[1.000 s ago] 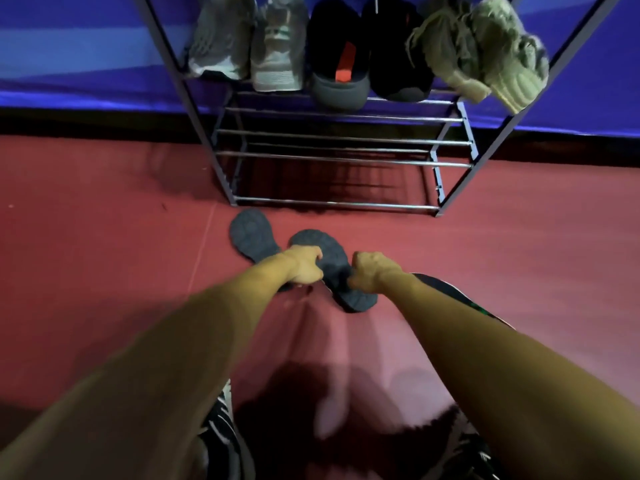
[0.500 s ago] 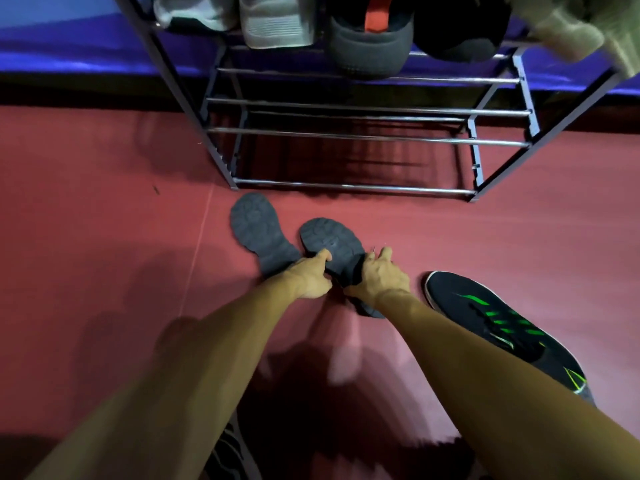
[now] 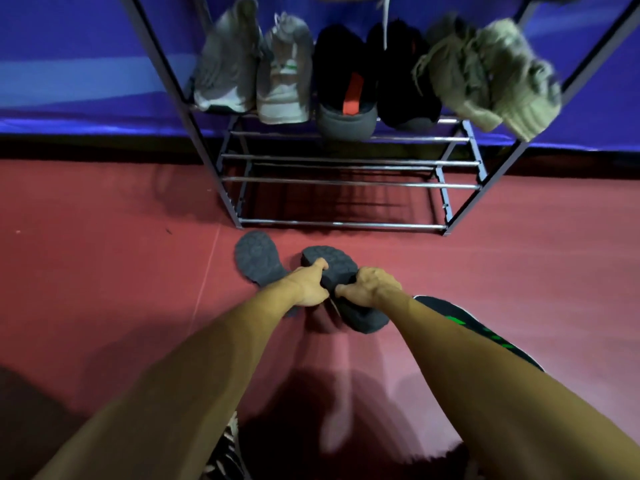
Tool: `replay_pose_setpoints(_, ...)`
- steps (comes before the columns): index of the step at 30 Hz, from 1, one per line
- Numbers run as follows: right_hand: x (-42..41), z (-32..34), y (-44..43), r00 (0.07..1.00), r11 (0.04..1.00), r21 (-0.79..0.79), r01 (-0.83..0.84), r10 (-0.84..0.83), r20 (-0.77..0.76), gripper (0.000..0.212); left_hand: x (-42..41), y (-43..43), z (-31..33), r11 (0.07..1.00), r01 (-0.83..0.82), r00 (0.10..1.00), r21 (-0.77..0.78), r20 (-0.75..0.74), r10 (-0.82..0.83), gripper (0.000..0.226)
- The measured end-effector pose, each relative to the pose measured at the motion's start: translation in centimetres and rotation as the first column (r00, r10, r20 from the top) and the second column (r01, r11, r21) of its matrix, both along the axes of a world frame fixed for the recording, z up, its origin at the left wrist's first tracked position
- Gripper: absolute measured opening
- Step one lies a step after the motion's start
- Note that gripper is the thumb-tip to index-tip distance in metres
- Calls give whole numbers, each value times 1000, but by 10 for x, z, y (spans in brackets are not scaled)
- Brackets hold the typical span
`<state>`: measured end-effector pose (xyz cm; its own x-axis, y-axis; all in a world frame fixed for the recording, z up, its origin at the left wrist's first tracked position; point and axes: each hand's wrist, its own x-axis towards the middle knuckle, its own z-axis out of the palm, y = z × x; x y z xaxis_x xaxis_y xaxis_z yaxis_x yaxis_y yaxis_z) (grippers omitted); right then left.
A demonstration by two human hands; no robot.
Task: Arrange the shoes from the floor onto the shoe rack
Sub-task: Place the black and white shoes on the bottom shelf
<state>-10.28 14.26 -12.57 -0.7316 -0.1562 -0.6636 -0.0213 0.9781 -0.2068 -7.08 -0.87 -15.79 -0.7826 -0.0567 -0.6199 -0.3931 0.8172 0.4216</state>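
Two dark grey shoes lie sole-up on the red floor in front of the shoe rack. The left grey shoe rests flat, its heel hidden under my left wrist. My left hand and my right hand both grip the right grey shoe: the left thumb lies on its sole and the right fingers wrap its side. A black shoe with green marks lies on the floor to the right, partly hidden by my right forearm.
One rack shelf holds a pair of grey and white sneakers, black slippers with a red strip and olive shoes. The lower chrome bars carry nothing. A blue wall stands behind the rack.
Both hands have closed tighter round the right grey shoe, the left thumb now over its sole. The view has tilted up, showing more of the rack.
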Motion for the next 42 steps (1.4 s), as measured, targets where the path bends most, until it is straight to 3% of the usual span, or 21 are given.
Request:
replay_pose_setpoints(8, -8, 84, 0, 990, 955, -260, 142, -140, 29, 48, -18, -16, 88, 986, 161, 976, -46, -139, -165, 72)
replay_pose_setpoints(11, -11, 109, -3, 989, 936, -320, 146, -142, 33, 58, -20, -30, 121, 984, 171, 970, -40, -167, -175, 71)
replay_pose_setpoints(17, -4, 151, -15, 978, 863, -461, 208, -199, 70, 42, -7, -50, 150, 993, 64, 974, 98, -221, -41, 93)
replay_pose_setpoints(23, -4, 145, -25, 939, 727, -598, 339, -297, 171, 33, 9, -40, 144, 955, -103, 952, 277, -250, 176, 108)
replay_pose_setpoints(26, -5, 130, -30, 902, 643, -635, 428, -344, 259, 34, 13, -47, 138, 942, -222, 946, 251, -180, 270, 99)
replay_pose_setpoints(28, -6, 119, -36, 870, 566, -661, 492, -340, 357, 31, 15, -52, 133, 925, -270, 941, 265, -130, 312, 74)
replay_pose_setpoints(31, -11, 106, -46, 817, 458, -677, 576, -306, 488, 31, 19, -61, 123, 849, -380, 912, 367, -4, 410, 43)
replay_pose_setpoints(35, -18, 91, -63, 770, 365, -679, 637, -271, 577, 33, 20, -71, 120, 632, -551, 808, 545, 158, 568, 44)
replay_pose_setpoints(39, -29, 78, -81, 794, 328, -724, 607, -266, 547, 41, 12, -84, 114, 509, -601, 741, 616, 191, 643, 37)
replay_pose_setpoints(42, -44, 72, -93, 841, 263, -804, 533, -265, 471, 35, 3, -95, 106, 424, -617, 698, 663, 211, 685, 42)
